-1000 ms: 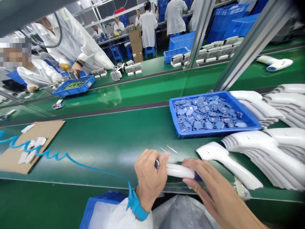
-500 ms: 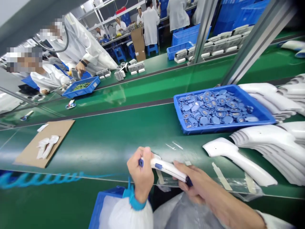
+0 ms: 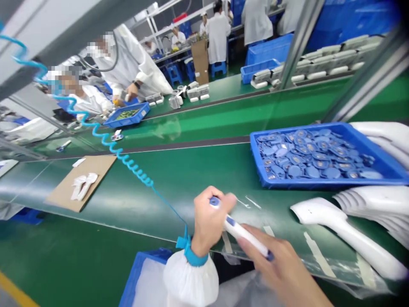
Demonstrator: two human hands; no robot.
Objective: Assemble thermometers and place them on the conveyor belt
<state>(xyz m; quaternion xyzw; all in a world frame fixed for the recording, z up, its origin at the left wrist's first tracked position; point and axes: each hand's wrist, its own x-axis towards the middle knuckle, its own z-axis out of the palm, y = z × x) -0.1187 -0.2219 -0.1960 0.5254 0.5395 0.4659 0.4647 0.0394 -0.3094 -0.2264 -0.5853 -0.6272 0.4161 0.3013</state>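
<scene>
**White bar (image 3: 243, 234) held two-handed at near edge of belt (image 3: 179, 179)**

Bar is gripped at a slant, blue cap at each end, with a small blue mark near the upper end. Upper end is enclosed by the left hand (image 3: 211, 221), fingers curled round it, thumb side up. Lower end is held by the right hand (image 3: 275, 266), fingers laid along it, close to the blue cap. Hands are narrow on the bar and nearly touching each other.

Blue coiled cord (image 3: 128, 160) is attached at a blue wrist strap (image 3: 191, 256) on the left wrist and is led up and to the left across the belt. White cuffed sleeve (image 3: 190, 279) is seen below that wrist. Clear film (image 3: 322, 266) with tape strips is laid on the belt beneath and right of the hands.

Just right of the bar, a white thermometer shell (image 3: 341, 230) is lying on the film, with a stack of shells (image 3: 373, 200) beyond it. Blue tray (image 3: 271, 184) is filled with blue discs (image 3: 313, 160). Cardboard sheet (image 3: 79, 185) is placed on the belt at left, with white pieces (image 3: 83, 186) on it. Blue bin (image 3: 140, 273) is seen below the belt edge. Two co-workers (image 3: 128, 64) are seen at the far belt.
</scene>
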